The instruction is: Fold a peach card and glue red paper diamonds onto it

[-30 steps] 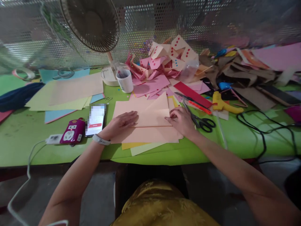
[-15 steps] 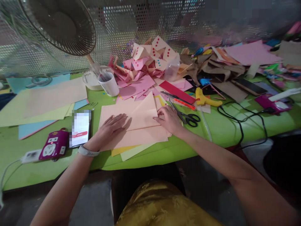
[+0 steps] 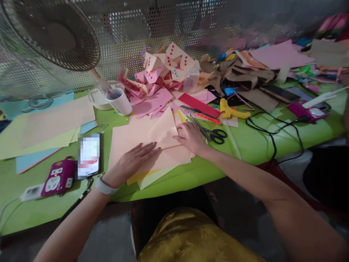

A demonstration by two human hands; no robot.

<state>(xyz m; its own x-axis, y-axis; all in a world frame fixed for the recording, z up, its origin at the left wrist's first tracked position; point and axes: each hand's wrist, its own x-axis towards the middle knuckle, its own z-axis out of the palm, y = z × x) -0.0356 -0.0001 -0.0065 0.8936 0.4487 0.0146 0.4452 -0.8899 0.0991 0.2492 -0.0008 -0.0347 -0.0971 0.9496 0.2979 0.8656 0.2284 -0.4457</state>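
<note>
A folded peach paper with a pointed top lies on larger peach sheets in front of me. Flat on these sheets rests my left hand, fingers stretched out, their tips at the fold's lower left edge. My right hand has its fingers curled at the folded paper's right edge, thumb and forefinger on it; the other fingers are partly hidden. Just beyond that hand lie black-handled scissors. Yellow and pale green sheets stick out underneath the peach ones.
A phone and a purple power socket lie left, near a fan and a white cup. Behind are a heap of folded papers, a red strip and a yellow glue gun. A black cable runs right.
My left hand has slid right across the paper, towards the lower edge of the fold. My right hand stays at the folded paper's right side. The whole view has shifted slightly.
</note>
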